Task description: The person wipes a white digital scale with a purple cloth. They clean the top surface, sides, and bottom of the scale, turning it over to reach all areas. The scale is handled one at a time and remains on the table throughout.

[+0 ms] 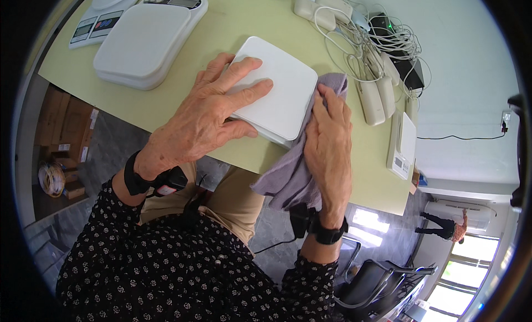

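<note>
A white, square-topped kitchen scale (277, 89) lies near the front edge of the pale green table. My left hand (208, 111) holds it from the left: two fingers stretch over its top, and the thumb is at its near side. The other fingertips are by its far left edge. A greyish-purple cloth (288, 175) is under my right hand (331, 139), which presses it along the scale's right side. The cloth's lower end hangs over the table edge. The scale's display, if it has one, is not visible.
Two more white scales, a large one (141, 42) and one with a display (100, 25), stand at the far left of the table (233, 23). Tangled cables and power strips (371, 100) lie at right. Another scale (403, 144) is beyond them. A person (449, 225) stands far off.
</note>
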